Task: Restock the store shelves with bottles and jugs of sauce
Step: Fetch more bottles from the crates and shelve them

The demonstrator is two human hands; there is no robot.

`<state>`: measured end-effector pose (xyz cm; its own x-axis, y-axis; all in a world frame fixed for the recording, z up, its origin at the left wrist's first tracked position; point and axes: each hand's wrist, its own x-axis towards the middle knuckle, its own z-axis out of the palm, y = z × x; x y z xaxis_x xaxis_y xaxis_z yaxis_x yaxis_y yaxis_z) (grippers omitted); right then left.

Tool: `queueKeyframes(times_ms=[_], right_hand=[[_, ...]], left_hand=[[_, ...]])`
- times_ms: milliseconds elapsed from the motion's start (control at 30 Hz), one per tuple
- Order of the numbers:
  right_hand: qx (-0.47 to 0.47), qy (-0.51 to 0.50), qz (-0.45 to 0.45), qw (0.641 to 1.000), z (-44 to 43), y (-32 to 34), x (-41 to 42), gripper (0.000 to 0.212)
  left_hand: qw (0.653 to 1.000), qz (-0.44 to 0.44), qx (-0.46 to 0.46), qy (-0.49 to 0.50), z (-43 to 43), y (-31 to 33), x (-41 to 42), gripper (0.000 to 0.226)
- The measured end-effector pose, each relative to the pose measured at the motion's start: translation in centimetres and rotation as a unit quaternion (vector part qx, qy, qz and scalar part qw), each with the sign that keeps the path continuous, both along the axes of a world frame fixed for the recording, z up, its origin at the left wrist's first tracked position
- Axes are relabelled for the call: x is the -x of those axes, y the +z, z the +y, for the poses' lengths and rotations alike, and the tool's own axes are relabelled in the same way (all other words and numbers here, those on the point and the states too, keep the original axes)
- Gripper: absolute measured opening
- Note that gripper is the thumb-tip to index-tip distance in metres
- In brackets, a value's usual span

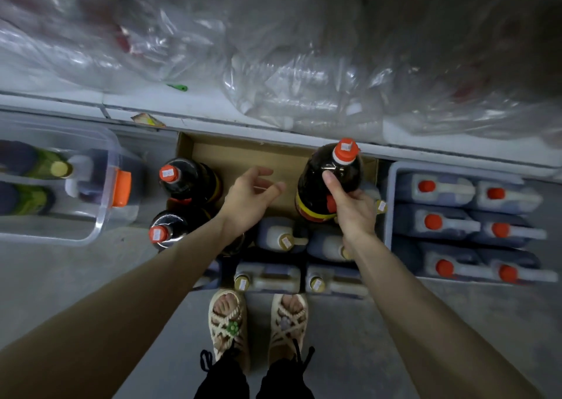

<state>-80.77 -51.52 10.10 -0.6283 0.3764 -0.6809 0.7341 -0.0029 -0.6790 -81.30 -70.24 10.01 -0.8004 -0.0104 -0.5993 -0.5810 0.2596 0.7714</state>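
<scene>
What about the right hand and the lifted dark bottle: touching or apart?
Touching. The head view shows the right hand gripping the dark bottle, thumb pressed on its front.

Glossy plastic, matt cardboard, rough floor.
The dark bottle [316, 186] at centre right is smooth, glossy plastic with a matt orange cap [346, 151]. The cardboard box [243, 155] around it is matt brown. Crinkled, shiny clear film bags [289, 79] fill the upper frame. The bin [102, 216] at left is clear, smooth plastic. The jugs [456, 224] at right are probably cloudy plastic, though blurred. The grey floor [76, 277] is matt and rough. The sandals [228, 322] at bottom centre are woven cord.
</scene>
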Motion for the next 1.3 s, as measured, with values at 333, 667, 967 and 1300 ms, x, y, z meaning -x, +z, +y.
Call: queueKeyframes(times_ms=[333,667,967,1300], right_hand=[[-0.033,0.085,0.109,0.990,0.5,29.0,1.2,0.048],[-0.051,0.194,0.285,0.937,-0.8,59.3,2.5,0.097],[-0.068,0.303,0.357,0.881,-3.9,76.0,4.6,0.045],[-0.027,0.384,0.322,0.865,-7.3,78.6,12.2,0.059]], left_hand=[[0.991,0.059,-0.105,-0.060,-1.3,25.7,2.6,0.068],[0.935,0.228,-0.164,-0.214,-3.3,53.9,5.3,0.095],[0.902,0.363,-0.160,-0.167,-6.3,68.9,7.0,0.082],[0.911,0.389,-0.113,-0.081,-9.3,71.1,12.1,0.069]])
